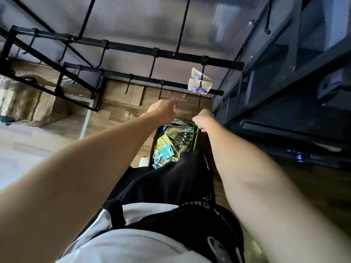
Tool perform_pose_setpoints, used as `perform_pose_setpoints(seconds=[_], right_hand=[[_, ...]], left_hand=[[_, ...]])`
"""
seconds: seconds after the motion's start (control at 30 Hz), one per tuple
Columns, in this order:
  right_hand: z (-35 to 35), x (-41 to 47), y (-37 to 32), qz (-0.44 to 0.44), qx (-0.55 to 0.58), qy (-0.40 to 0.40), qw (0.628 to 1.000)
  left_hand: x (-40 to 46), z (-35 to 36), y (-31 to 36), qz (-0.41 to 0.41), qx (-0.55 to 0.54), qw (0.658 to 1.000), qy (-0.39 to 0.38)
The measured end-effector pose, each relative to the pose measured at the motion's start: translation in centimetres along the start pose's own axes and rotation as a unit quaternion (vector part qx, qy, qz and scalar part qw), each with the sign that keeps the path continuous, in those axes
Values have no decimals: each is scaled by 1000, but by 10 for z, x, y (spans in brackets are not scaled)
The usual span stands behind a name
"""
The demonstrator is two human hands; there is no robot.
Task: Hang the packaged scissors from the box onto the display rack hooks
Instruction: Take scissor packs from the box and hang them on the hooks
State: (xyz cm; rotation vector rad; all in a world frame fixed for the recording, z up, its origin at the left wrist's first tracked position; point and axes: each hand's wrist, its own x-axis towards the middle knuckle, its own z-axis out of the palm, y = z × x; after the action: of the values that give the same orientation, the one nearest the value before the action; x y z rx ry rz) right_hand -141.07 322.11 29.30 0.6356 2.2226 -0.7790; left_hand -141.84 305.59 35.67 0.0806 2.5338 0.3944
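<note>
Head cam looked steeply down past the rack (190, 57) to the floor. Both arms reached forward over the box (195, 138).

Left hand (161, 109) was above the box's far left corner, near a hook (161, 92) on the lower bar. Fingers were curled away from the camera; couldn't tell whether it gripped anything.

Right hand (203, 118) was over the box's far right edge, just under the tip of another hook (199, 100). Fingers were curled under and hidden, so grip state was also unreadable. No pack was visible in either hand.

Packs (178, 137): most were still in the box, which sat on the wood floor (117, 114) in front of the person's legs. A fanned row of clear blister packs lay toward the far end; a teal-carded pack (161, 154) with scissors showing lay at the near left. The near end of the box was hidden behind black shorts (171, 183).

Hung packs (199, 83): a small cluster was on the rightmost hook of the upper bar, above and slightly beyond the right hand. It was blurred, so the count was unclear, though there looked to be at least two.

The other hooks in view on both bars were bare. A dark shelf unit (284, 92) stood to the right, close beside the rack.
</note>
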Motion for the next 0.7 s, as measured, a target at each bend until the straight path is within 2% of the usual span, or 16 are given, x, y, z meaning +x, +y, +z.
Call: perform_pose_setpoints(seconds=[0.17,0.3,0.7], right_hand=[[59,-50,10,-11,-1,-20,1000],[122,-67,35,31,30,-2,999],[307,-24,113,74,46,7,996]], left_hand=[[-15,36,-42,42,68,993,-86],[-14,88,-81,89,141,975,-146],[28,236,-200,112,219,939,-242]])
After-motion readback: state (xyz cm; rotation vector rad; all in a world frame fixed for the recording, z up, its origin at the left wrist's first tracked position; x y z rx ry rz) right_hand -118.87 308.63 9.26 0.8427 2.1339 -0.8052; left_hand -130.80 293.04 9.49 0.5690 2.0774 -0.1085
